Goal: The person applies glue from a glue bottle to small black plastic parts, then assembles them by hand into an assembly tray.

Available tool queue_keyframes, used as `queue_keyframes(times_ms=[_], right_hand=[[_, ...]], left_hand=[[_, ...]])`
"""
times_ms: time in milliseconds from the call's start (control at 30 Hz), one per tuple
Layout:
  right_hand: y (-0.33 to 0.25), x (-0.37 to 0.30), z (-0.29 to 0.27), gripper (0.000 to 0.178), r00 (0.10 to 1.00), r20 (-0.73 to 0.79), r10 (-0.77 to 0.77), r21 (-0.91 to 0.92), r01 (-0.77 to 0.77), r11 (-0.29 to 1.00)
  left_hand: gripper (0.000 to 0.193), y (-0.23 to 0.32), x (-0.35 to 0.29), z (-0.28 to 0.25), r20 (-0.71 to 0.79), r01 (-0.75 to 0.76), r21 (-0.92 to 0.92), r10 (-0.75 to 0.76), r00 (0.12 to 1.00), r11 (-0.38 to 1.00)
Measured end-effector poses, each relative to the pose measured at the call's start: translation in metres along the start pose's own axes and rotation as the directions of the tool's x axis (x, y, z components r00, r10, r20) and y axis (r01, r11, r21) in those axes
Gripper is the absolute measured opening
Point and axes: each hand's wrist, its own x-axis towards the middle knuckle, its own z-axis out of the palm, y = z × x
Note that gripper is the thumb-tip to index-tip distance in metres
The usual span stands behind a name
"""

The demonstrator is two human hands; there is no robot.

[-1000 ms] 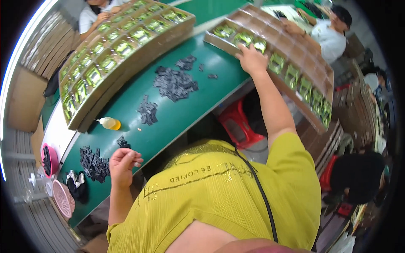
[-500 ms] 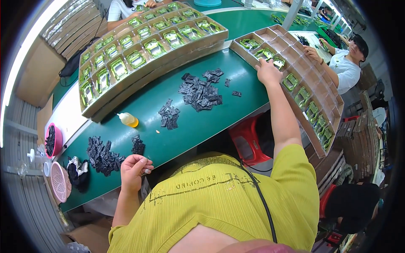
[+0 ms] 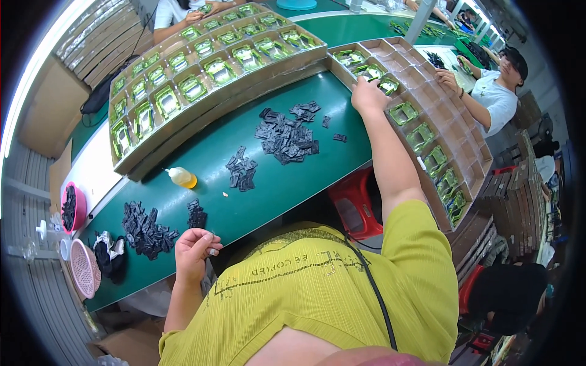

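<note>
Since half a second ago, your right hand (image 3: 368, 96) has slid toward the near corner of the long brown cardboard compartment tray (image 3: 427, 82) and now rests there, palm down, fingers loosely curled over its rim. Whether it pinches anything cannot be told. The tray itself has swung slightly closer to you, a sign, as a judgement, that you are drawing it in.

Your left hand (image 3: 195, 251) stays at the near edge of the green belt table (image 3: 287, 177), fingers curled inward in a loose fist. What it encloses is hidden.

Just beyond the left hand lies a small stack of black flat plastic pieces (image 3: 196, 215), with a larger heap (image 3: 145, 230) to its left. Between the hands sit a yellow squeeze bottle (image 3: 182, 177), a small black cluster (image 3: 242, 171) and the main black pile (image 3: 287, 133).

Beyond these runs a second cardboard tray of green-rimmed parts (image 3: 207, 73). Open belt lies between the piles and the near edge. Far right of your right hand, a seated person in a white shirt (image 3: 497, 100) works.
</note>
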Motion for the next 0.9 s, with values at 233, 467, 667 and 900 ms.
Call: queue_keyframes(times_ms=[233, 467, 667, 900], right_hand=[[-0.027, 0.043, 0.006, 0.042, 0.992, -0.005, -0.13, 0.051, 0.13, 0.99], [-0.024, -0.012, -0.026, 0.066, 0.984, -0.075, -0.159, -0.193, 0.142, 0.971], [0.023, -0.018, 0.021, 0.036, 0.902, -0.344, -0.259, -0.335, 0.14, 0.932], [0.026, 0.011, 0.021, 0.048, 0.934, -0.232, -0.272, -0.202, 0.227, 0.953]], left_hand=[[0.007, -0.001, -0.007, -0.012, -0.045, -0.018, -0.019, 0.018, 0.999, 1.0], [0.009, -0.002, -0.01, -0.016, -0.104, 0.002, -0.017, -0.003, 0.995, 1.0], [0.013, -0.004, -0.002, -0.017, -0.052, -0.06, 0.062, 0.063, 0.997, 0.996], [0.016, -0.008, -0.012, -0.011, -0.054, -0.05, 0.07, 0.053, 0.997, 0.996]])
